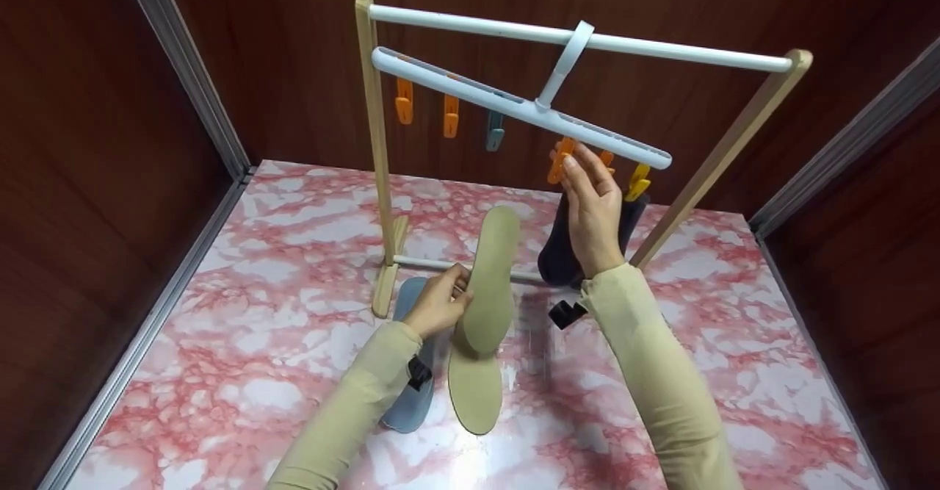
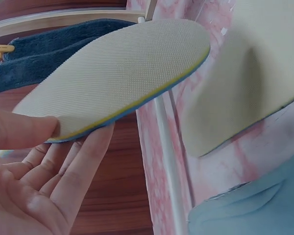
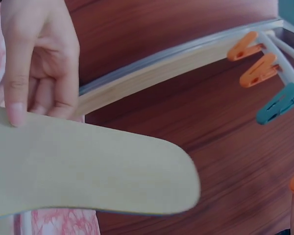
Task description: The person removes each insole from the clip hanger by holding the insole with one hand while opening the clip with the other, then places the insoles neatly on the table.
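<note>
My left hand [image 1: 443,303] pinches a beige insole [image 1: 490,284] by its edge, thumb on the textured face and fingers beneath. It is raised, and its lower end overlaps a second beige insole [image 1: 476,396] on the table. In the left wrist view the held insole [image 2: 122,73] shows a yellow and blue edge. My right hand [image 1: 593,214] is up at the white hanger [image 1: 470,95], pinching an orange clothespin [image 1: 560,163] there. Dark blue insoles [image 1: 557,255] hang behind that hand, near a yellow clothespin [image 1: 638,183] at the hanger's right end.
A wooden stand with a white top rail [image 1: 477,26] carries the tilted hanger. Two orange clothespins [image 1: 450,117] and a teal clothespin [image 1: 495,134] hang along its left half. A grey-blue insole [image 1: 410,405] lies on the pink marbled table [image 1: 242,343], left of the beige one.
</note>
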Demonstrator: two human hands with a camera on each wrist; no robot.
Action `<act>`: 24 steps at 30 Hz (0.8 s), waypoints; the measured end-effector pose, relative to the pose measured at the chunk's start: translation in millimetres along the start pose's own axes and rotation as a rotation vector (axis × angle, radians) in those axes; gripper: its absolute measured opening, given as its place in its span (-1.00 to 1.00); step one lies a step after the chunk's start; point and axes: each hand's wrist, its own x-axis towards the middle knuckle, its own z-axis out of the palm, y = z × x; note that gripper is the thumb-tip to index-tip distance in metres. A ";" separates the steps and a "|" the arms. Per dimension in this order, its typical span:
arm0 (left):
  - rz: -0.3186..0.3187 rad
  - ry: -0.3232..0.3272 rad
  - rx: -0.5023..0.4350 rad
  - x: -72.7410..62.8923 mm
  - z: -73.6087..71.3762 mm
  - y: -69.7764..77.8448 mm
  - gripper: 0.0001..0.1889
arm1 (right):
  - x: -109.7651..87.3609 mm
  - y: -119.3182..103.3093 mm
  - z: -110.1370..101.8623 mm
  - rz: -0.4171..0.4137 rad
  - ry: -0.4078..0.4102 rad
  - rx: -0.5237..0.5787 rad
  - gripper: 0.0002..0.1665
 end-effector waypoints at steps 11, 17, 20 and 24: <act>-0.061 -0.056 -0.028 -17.0 2.8 -18.1 -0.85 | -2.6 2.1 -3.6 0.001 -0.005 -0.038 -0.51; -0.101 -0.081 -0.034 -24.7 3.6 -24.8 -0.84 | -4.5 3.7 -3.5 0.022 0.007 -0.056 -0.54; -0.121 -0.110 -0.053 -26.6 3.8 -27.1 -0.82 | -4.7 4.7 -3.5 0.036 0.017 -0.069 -0.53; -0.139 -0.150 -0.058 -28.6 6.0 -31.9 -0.82 | -4.5 7.6 -3.4 0.034 0.031 -0.076 -0.54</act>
